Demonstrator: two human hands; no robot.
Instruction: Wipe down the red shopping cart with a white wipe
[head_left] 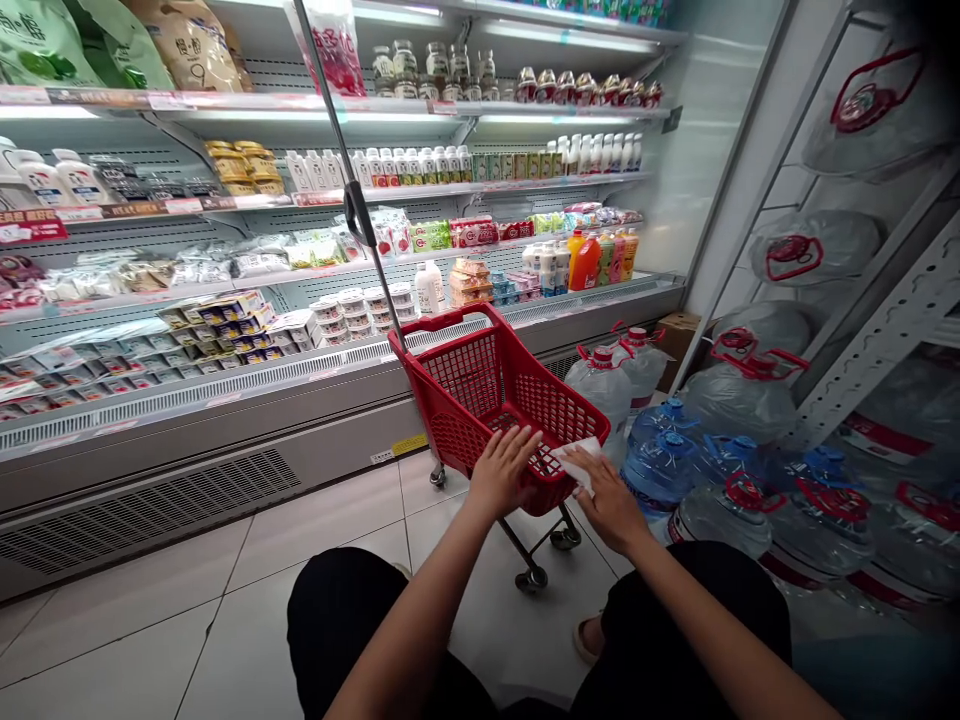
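Hands first: on my feed the left hand (pixel 504 470) lies flat, fingers spread and holding nothing, palm down on the near rim of the red cart (pixel 480 385). The right hand (pixel 609 508) sits at 3 o'clock of the left, just beside it. Its fingers are closed over a white cloth (pixel 577 462). The cloth sticks out at 10 o'clock from the knuckles and lies against the near right corner of the same rim, so it is touching the cart and sits between my two hands.

I judge the wiping to be partway at most. The cloth is on only that one corner. The far rim, the mesh walls and the tall handle pole (pixel 352 200), rising at 11 o'clock, have nothing on them. I cannot tell which parts are already clean.

Further out, the wheels (pixel 531 580) stand at 6 o'clock under the basket on the tiled floor (pixel 315 530). Big water jugs (pixel 660 470) crowd in at 3 o'clock, near the cart. Chilled shelves (pixel 225 380) of packaged goods run from 9 to 12 o'clock behind it.
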